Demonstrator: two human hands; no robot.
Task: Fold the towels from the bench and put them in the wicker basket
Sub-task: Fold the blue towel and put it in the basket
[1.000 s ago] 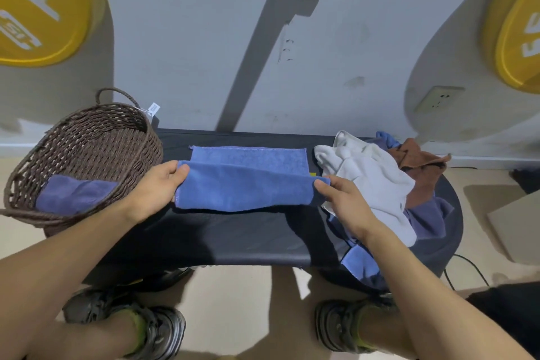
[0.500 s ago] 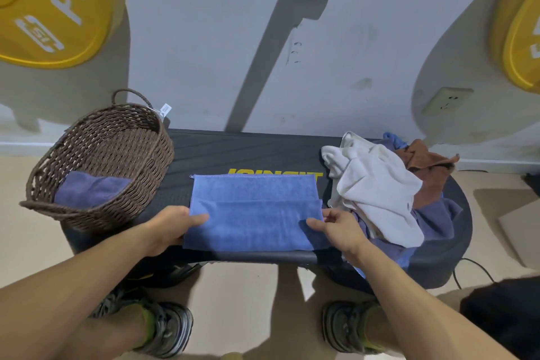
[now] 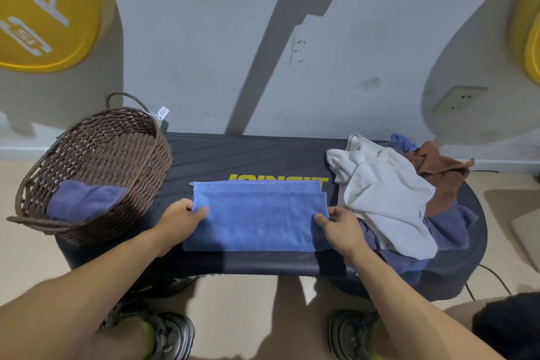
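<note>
Blue towel (image 3: 257,215), brown wicker basket (image 3: 117,155)

Bare bench (image 3: 248,155) lies open behind the blue towel (image 3: 257,216). The wicker basket (image 3: 96,172) blocks the left, 1 towel pile (image 3: 391,196) the right, seemingly touching.

Upper left, the yellow weight plate (image 3: 43,9) shows white letters "FI"; the bench (image 3: 248,155) carries upside-down yellow lettering, partly covered.

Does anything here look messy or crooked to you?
Slightly. The blue towel between the hands is folded unevenly: its top layer stops short, leaving a strip of the lower layer showing along the far edge. At the bench's right end, white, brown and bluish towels lie in a crumpled heap.
</note>
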